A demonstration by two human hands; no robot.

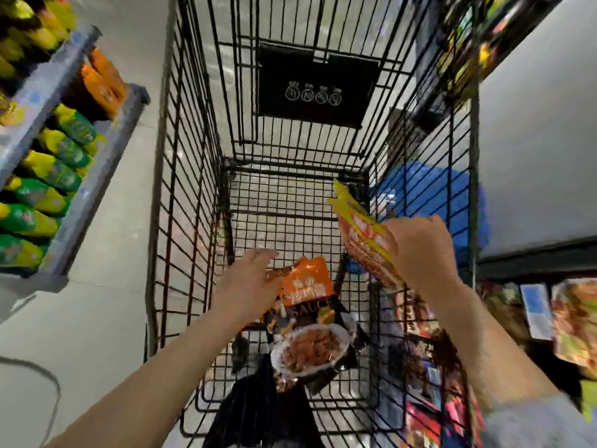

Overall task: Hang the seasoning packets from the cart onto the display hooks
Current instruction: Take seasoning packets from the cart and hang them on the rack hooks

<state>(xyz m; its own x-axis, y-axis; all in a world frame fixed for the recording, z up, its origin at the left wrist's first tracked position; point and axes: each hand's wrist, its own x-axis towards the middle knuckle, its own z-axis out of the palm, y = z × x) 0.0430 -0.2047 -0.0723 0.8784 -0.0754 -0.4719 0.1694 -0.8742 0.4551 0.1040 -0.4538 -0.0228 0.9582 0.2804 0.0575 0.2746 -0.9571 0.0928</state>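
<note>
I look down into a black wire cart (pixel 193 195). My left hand (pixel 250 279) reaches into it and holds the orange top edge of a sauce packet (pixel 310 324), orange above and black below with a food picture. My right hand (pixel 420 250) grips a bunch of yellow and red seasoning packets (pixel 361 234), lifted above the cart's right side. More dark packets (pixel 420 367) lie along the cart's right wall. No display hooks are plainly in view.
A grey shelf (pixel 97 176) on the left carries green-yellow and orange bags. Packaged goods hang or stand at the right edge (pixel 575 321). A blue object (pixel 429 202) shows through the cart's right wall. The floor is pale grey.
</note>
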